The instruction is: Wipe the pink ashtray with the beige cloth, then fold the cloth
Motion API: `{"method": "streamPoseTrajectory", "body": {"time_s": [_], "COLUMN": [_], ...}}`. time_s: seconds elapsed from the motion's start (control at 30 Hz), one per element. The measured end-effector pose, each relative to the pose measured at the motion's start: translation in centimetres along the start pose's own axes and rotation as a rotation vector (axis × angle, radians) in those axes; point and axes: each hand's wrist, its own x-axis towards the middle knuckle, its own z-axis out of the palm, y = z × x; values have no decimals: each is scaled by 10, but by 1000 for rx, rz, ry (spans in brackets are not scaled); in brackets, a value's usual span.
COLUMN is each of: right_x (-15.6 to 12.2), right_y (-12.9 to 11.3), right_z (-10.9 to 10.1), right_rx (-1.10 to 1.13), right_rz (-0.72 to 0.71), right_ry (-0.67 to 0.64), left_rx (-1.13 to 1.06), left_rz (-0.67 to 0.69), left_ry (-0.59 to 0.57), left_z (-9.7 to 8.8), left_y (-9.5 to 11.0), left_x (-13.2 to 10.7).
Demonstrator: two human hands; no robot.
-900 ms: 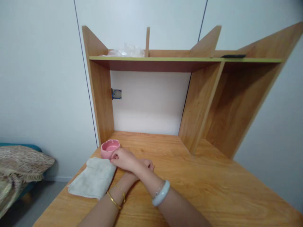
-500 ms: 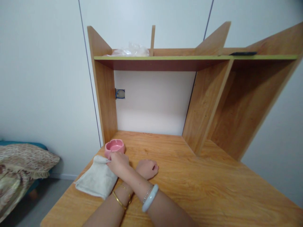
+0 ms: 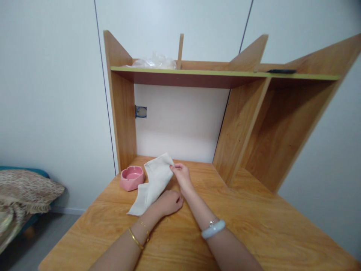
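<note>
My right hand [image 3: 182, 176], with a pale bangle on its wrist, pinches the upper right corner of a white cloth [image 3: 158, 175] between thumb and fingers. That corner is lifted off the desk, and the cloth slants down to the left with a fold in its lower part. My left hand [image 3: 170, 202], gold bracelets at its wrist, rests on the desk as a loose fist beside the cloth's lower right edge. Nothing shows in its curled fingers. Just left of the cloth stands a pink ashtray [image 3: 128, 184] with notches in its rim.
The wooden desk [image 3: 239, 226] carries a shelf unit [image 3: 180, 73] with upright panels. A clear plastic bag [image 3: 156, 61] and a flat dark object [image 3: 281, 71] lie on the upper shelf. An uncovered wall socket box [image 3: 141, 111] shows behind. Patterned bedding [image 3: 28, 188] is at far left.
My right hand has swung from the left, where it crossed over my left arm, to the right, bringing the cloth's corner along. The cloth has lifted and turned. My left hand stays closed nearby.
</note>
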Motion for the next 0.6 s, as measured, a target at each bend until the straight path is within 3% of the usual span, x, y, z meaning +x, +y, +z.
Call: {"method": "streamPoseTrajectory", "body": {"time_s": [0.2,0.37,0.47,0.6], "right_x": [11,4,4,3], "right_y": [24,39,47,55], "right_z": [-80,-140,-170,-191], "right_rx": [-7,-38,-62,-30], "right_rz": [24,33,32,16], "right_ry": [175,276,340,368], "left_rx": [135,-175,-401,-353], "left_rz": [74,174,107,-122], "left_ry": [30,36,219,519], "left_z": [-4,-3,-19,-59], "left_y": [4,6,-1,-39], "left_x": [-2,4,10,6]}}
